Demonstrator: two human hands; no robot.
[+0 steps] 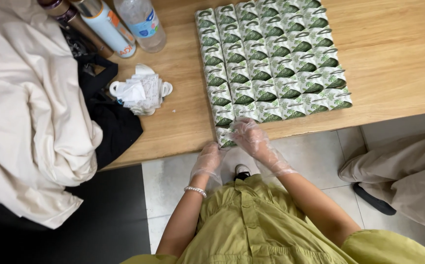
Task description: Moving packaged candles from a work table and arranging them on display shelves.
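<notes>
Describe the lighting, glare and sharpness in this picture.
Head view: soft, even light; the green-and-white packets are sharp. The right hand and left hand, in clear gloves, look slightly soft. Mild sheen on the wooden table; the floor at lower left is dark.

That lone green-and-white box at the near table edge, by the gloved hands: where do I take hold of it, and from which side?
Probably by its two side walls, coming from the near table edge. The small box sits alone at the front left corner of the box grid, so its near and left sides are free; its far side meets the next row. The right hand already covers its top, the left hand its near side.
</notes>
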